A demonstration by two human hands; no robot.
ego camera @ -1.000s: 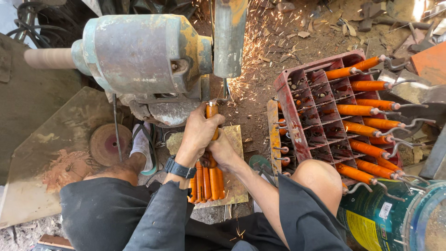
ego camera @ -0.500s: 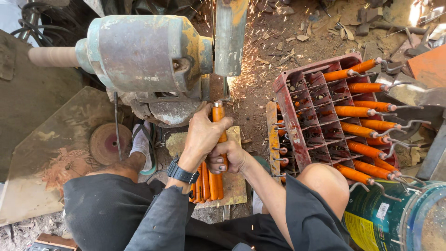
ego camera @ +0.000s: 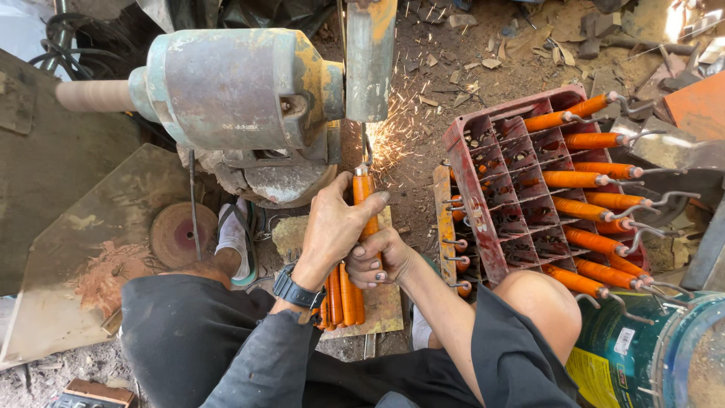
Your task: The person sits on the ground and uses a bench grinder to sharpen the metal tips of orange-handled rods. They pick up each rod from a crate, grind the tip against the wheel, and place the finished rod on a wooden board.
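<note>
Head view shows our left hand (ego camera: 337,227) and right hand (ego camera: 381,259) both clenched on the orange-handled tool (ego camera: 365,198), now pushed higher against the grinder wheel (ego camera: 370,57), sparks (ego camera: 393,136) flying again.

Crate (ego camera: 504,198) right of grinder (ego camera: 238,91), tool bundle (ego camera: 341,297) below

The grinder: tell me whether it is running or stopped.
Running. Sparks fly beside the grinder where the left hand and right hand press an orange-handled tool to it.
</note>
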